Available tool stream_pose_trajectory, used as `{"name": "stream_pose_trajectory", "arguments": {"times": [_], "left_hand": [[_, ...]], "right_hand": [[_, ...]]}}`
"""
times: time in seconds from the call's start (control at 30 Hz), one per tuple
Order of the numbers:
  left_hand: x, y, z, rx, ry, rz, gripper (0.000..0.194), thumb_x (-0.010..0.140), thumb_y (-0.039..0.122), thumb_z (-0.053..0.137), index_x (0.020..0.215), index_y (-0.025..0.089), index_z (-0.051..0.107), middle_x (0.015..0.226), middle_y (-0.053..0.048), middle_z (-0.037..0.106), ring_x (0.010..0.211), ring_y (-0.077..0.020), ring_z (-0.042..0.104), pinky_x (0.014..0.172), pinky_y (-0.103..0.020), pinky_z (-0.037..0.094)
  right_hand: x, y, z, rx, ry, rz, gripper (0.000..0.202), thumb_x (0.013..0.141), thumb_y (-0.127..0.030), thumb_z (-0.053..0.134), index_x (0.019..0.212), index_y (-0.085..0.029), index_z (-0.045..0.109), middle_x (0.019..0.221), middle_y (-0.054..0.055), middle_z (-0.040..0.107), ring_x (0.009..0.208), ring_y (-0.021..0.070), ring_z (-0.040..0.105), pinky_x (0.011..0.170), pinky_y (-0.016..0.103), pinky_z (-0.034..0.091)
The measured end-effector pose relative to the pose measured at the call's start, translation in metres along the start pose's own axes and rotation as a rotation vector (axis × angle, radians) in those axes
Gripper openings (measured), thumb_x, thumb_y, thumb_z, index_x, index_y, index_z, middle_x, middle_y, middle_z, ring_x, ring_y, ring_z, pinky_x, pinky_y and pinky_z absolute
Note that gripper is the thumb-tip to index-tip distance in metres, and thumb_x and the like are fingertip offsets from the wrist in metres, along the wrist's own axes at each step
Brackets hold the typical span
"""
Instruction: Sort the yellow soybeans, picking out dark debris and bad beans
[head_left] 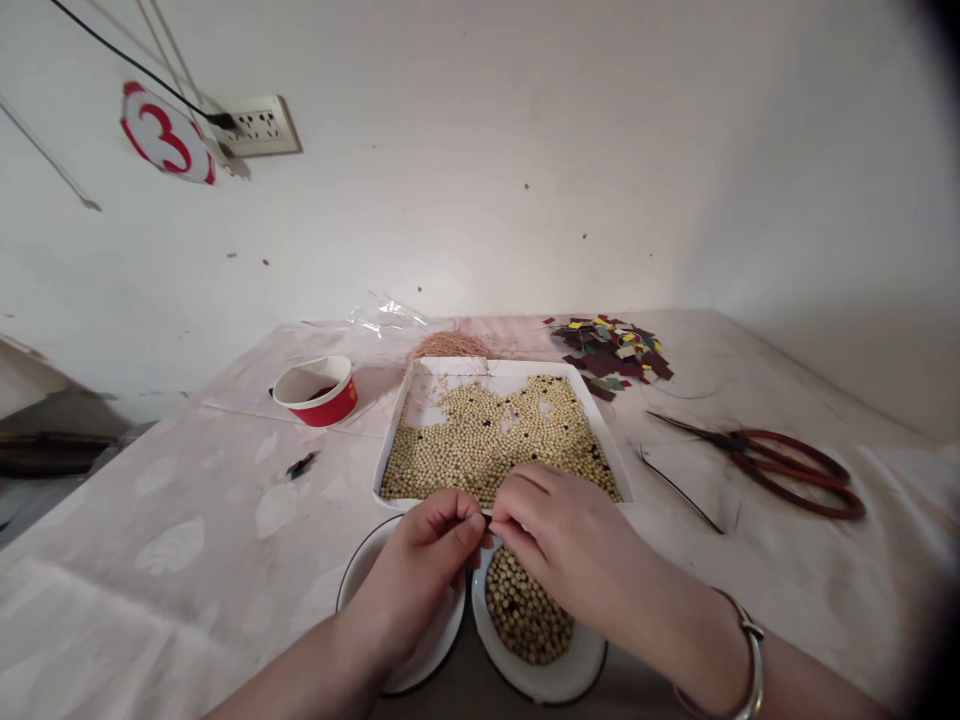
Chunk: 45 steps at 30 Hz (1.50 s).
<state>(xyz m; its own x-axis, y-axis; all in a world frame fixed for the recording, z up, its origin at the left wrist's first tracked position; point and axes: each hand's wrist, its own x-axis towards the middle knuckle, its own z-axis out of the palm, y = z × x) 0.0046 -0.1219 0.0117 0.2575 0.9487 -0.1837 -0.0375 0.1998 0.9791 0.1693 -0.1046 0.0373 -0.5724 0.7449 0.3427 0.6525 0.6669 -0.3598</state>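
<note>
My left hand (420, 570) is closed in a pinch over the inner edges of two white bowls. My right hand (562, 540) pinches right beside it, the fingertips almost touching. A tiny dark reddish bit shows between them, too small to name. Under my right hand, the right bowl (589, 668) holds larger greenish-brown round beads or seeds (529, 615). My left forearm and hand hide much of the left bowl (358, 570). Just beyond the fingers lies a white tray (621, 470) spread with small pale-yellow beads or seeds (450, 450), a few dark ones among them.
A red and white paper cup (322, 400) stands left of the tray. Behind it are clear plastic (386, 318) and a copper-coloured fibre bundle (454, 345). Coloured scraps (615, 352) lie back right, scissors (787, 470) and a thin curved tool (682, 492) at right. A wall closes the back.
</note>
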Motion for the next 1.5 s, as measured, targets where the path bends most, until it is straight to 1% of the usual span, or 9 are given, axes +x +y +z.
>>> {"name": "stream_pose_trajectory", "arguments": {"times": [0.2,0.37,0.6,0.87,1.07,1.17,1.27,1.4,1.5], "left_hand": [[0.000,0.001,0.000,0.008,-0.004,-0.002,0.020,0.084,0.028,0.052,0.069,0.016,0.047,0.059,0.004,0.044,0.055,-0.0076,0.034,0.053,-0.022,0.025],[-0.001,0.001,-0.001,0.021,0.005,-0.012,0.020,0.084,0.030,0.051,0.070,0.016,0.048,0.060,0.004,0.045,0.056,-0.0079,0.035,0.053,-0.022,0.025],[0.000,0.002,0.000,0.018,-0.005,-0.002,0.022,0.084,0.031,0.052,0.069,0.016,0.047,0.059,0.004,0.043,0.056,-0.0081,0.034,0.053,-0.022,0.026],[-0.001,0.002,0.001,-0.015,0.007,-0.015,0.018,0.082,0.029,0.053,0.071,0.016,0.048,0.059,0.005,0.042,0.055,-0.0075,0.032,0.052,-0.021,0.025],[-0.001,0.001,0.000,0.001,0.019,-0.032,0.020,0.083,0.032,0.053,0.071,0.016,0.049,0.057,0.005,0.042,0.054,-0.0077,0.034,0.051,-0.021,0.024],[0.000,0.000,0.000,-0.024,0.005,-0.032,0.021,0.083,0.031,0.052,0.070,0.016,0.047,0.059,0.004,0.045,0.055,-0.0081,0.035,0.053,-0.021,0.025],[0.000,0.001,0.002,-0.072,0.001,-0.049,0.020,0.082,0.031,0.053,0.071,0.016,0.047,0.061,0.003,0.049,0.056,-0.0086,0.038,0.053,-0.021,0.025],[-0.001,0.001,0.006,-0.140,0.029,-0.066,0.018,0.081,0.029,0.054,0.071,0.016,0.048,0.066,0.002,0.051,0.058,-0.0085,0.039,0.053,-0.021,0.026],[-0.001,-0.001,0.006,-0.182,0.023,-0.053,0.017,0.082,0.027,0.054,0.071,0.016,0.047,0.068,0.002,0.052,0.061,-0.0085,0.041,0.056,-0.021,0.028]], "right_hand": [[0.001,0.000,0.000,-0.017,0.009,-0.020,0.009,0.084,-0.015,0.051,0.076,-0.020,0.050,0.077,-0.001,0.053,0.073,0.0143,0.048,0.064,0.028,0.034],[0.001,0.000,-0.001,-0.032,-0.003,0.007,0.010,0.084,-0.015,0.050,0.075,-0.019,0.051,0.077,-0.001,0.054,0.073,0.0140,0.049,0.064,0.027,0.035],[-0.001,-0.006,-0.002,-0.019,-0.012,-0.047,0.008,0.081,-0.014,0.054,0.076,-0.019,0.052,0.076,-0.001,0.054,0.072,0.0139,0.049,0.063,0.027,0.035],[-0.004,-0.010,0.000,-0.050,-0.120,-0.107,0.003,0.080,-0.015,0.057,0.080,-0.018,0.057,0.076,-0.001,0.059,0.066,0.0125,0.051,0.059,0.027,0.034],[-0.011,-0.006,0.000,-0.020,-0.188,-0.086,0.006,0.075,-0.018,0.063,0.080,-0.019,0.059,0.077,-0.002,0.061,0.067,0.0128,0.054,0.060,0.027,0.036],[-0.012,0.001,-0.004,-0.026,-0.215,-0.041,0.007,0.074,-0.021,0.064,0.072,-0.020,0.058,0.071,-0.003,0.060,0.063,0.0129,0.054,0.057,0.027,0.035],[-0.006,0.012,-0.012,-0.049,-0.195,0.028,0.010,0.076,-0.017,0.060,0.067,-0.019,0.055,0.069,-0.002,0.058,0.062,0.0125,0.053,0.055,0.026,0.034],[0.003,0.036,-0.018,-0.183,-0.131,0.182,0.014,0.081,-0.015,0.052,0.068,-0.018,0.055,0.072,0.002,0.059,0.066,0.0142,0.054,0.057,0.026,0.035],[0.003,0.057,-0.012,-0.249,-0.162,0.278,0.009,0.079,-0.014,0.053,0.072,-0.017,0.056,0.077,0.004,0.061,0.069,0.0162,0.055,0.059,0.027,0.035]]}}
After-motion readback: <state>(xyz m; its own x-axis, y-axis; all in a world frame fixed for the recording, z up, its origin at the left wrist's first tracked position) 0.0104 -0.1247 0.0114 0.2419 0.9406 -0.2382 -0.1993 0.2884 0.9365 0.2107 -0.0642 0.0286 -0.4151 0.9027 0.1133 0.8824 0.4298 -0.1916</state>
